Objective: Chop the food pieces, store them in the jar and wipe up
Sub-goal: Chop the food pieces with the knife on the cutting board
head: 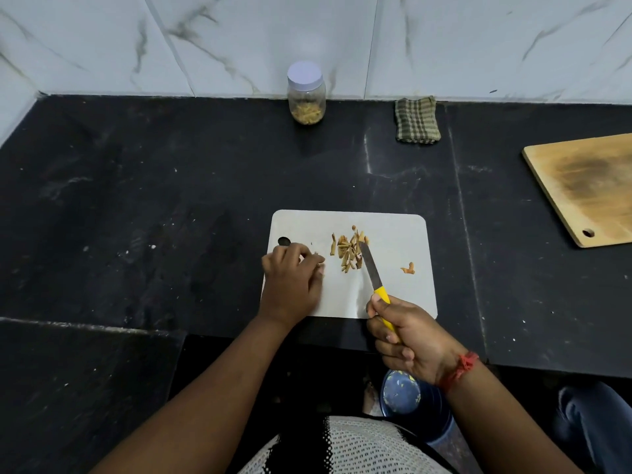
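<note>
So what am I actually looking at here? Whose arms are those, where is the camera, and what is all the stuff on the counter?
There is no machine here: the arms belong to a person, and the single picture comes from a camera worn on their head, looking forward and down.

The right hand grips a knife with a yellow handle, its tip among the food pieces. The left hand rests on the white cutting board, fingers curled; whether it pinches anything I cannot tell.

One stray piece lies apart on the board. By the wall stand a lidded jar, partly filled with similar pieces, and a folded checked cloth. A wooden board lies to the right on the black counter, and a blue bucket sits below.
</note>
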The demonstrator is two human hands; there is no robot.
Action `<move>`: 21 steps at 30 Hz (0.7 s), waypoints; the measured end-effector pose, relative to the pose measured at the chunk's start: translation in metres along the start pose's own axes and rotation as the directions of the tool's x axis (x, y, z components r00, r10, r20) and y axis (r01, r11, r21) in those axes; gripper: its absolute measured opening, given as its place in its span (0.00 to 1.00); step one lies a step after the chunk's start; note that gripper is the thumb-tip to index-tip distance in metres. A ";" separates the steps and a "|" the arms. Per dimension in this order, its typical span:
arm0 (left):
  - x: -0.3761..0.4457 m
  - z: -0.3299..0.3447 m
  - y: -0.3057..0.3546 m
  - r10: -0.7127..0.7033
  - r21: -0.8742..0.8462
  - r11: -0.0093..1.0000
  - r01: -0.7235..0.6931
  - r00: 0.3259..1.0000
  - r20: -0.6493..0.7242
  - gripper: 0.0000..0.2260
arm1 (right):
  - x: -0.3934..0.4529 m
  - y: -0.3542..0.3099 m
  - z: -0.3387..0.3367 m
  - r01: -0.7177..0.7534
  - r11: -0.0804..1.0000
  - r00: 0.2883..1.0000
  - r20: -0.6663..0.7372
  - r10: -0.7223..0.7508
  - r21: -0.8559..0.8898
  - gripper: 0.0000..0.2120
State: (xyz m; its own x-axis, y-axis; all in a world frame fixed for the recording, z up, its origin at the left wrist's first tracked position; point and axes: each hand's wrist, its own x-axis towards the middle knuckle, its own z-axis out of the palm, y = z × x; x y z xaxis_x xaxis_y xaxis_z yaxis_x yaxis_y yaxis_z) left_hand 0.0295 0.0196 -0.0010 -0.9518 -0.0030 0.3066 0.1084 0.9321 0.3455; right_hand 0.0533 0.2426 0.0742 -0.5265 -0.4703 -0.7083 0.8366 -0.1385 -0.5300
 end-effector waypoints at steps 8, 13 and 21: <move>-0.006 -0.007 -0.009 0.042 0.040 0.998 -0.044 0.998 0.055 0.04 | 0.001 0.003 0.007 0.002 1.000 1.000 -0.007 -0.002 -0.029 0.12; -0.004 -0.010 -0.007 0.093 0.084 0.992 -0.098 0.994 0.053 0.02 | 0.002 0.006 0.011 0.003 1.000 1.000 -0.002 -0.003 -0.029 0.13; 0.014 -0.002 0.008 0.191 0.212 0.953 -0.217 0.972 0.136 0.06 | 0.002 0.004 0.015 0.026 0.999 1.000 -0.006 -0.026 -0.025 0.13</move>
State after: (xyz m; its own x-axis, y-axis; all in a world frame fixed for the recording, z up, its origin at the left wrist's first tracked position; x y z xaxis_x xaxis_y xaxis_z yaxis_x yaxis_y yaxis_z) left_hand 0.0175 0.0264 0.0084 -0.9436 0.2244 0.2435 0.2490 0.9656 0.0748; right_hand 0.0578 0.2280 0.0783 -0.5491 -0.4609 -0.6972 0.8187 -0.1290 -0.5596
